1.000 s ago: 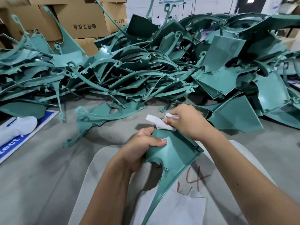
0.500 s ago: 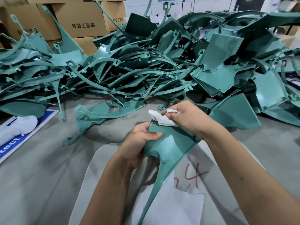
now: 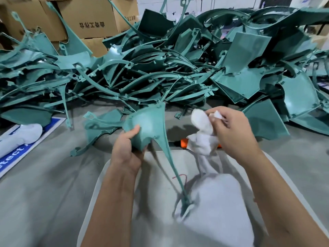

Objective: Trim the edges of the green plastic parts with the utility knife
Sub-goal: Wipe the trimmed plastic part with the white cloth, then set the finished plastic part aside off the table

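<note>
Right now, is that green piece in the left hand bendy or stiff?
Probably stiff in the broad panel: the green piece keeps its curve while the left hand grips one corner. Its long thin tail likely flexes. It seems light, held one-handed.

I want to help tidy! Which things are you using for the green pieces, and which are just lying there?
In use: green part in left hand; white cloth in right hand; green pile waiting.
Lying about: cardboard boxes; blue sign; orange thing, mostly hidden.
</note>
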The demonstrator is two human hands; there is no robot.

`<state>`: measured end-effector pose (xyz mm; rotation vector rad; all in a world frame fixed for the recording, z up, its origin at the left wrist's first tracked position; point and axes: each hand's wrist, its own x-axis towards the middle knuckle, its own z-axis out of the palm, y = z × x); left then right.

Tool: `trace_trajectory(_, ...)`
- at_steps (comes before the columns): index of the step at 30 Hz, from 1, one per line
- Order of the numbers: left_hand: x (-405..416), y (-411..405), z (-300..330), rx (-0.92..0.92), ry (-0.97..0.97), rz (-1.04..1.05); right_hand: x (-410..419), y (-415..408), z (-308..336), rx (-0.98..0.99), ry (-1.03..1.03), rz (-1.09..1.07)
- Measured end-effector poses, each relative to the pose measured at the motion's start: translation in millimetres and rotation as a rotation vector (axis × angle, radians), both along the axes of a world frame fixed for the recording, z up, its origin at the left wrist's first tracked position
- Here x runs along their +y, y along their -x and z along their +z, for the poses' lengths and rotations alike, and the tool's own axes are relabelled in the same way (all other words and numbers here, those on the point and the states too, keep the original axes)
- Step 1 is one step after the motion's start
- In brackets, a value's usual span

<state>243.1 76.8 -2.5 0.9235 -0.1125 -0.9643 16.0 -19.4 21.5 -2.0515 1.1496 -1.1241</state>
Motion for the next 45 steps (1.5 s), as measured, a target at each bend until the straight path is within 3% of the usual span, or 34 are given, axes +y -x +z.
trace_trajectory(3, -2, -2, 1, 0.085, 0.085, 0.165, 13, 3, 6, 0.232, -0.145, 0.41)
trace_trajectory(5, -1, -5, 2, 0.131, 0.113, 0.248, 16, 1, 6, 0.448, -0.196, 0.548)
trace_trajectory(8, 4, -11, 3, 0.182, 0.195, 0.315, 20, 0, 4, 0.552, -0.233, 0.633)
trace_trajectory(12, 7, -13, 6, 0.24, 0.311, 0.355, 24, 0, -5, 0.866, -0.077, 0.626)
trace_trajectory(18, 12, -10, 10, 0.286, 0.335, 0.332, 15, 7, 9, 0.851, 0.024, 0.369)
trace_trajectory(23, 11, -6, 7, 0.309, 0.348, 0.243, 17, 22, 38, 0.919, -0.059, 0.281)
trace_trajectory(27, 9, 16, 14, 0.181, 0.317, 0.119, 27, 22, 67, 0.699, 0.059, 0.325)
trace_trajectory(32, 33, 28, 50, 0.084, 0.475, 0.011, 57, -13, 89, 0.464, 0.034, 0.476)
trace_trajectory(36, 113, 12, 49, -0.014, 0.533, 0.005, 88, -40, 95, 0.314, 0.182, 0.565)
trace_trajectory(39, 203, 4, 21, -0.004, 0.587, -0.087, 136, -68, 110, 0.34, 0.292, 0.773)
trace_trajectory(43, 340, -2, -41, 0.238, 0.402, 0.006, 218, -116, 111, 0.423, 0.344, 1.011)
trace_trajectory(45, 397, 2, -87, 0.354, 0.246, 0.116, 263, -142, 102, 0.625, 0.443, 1.082)
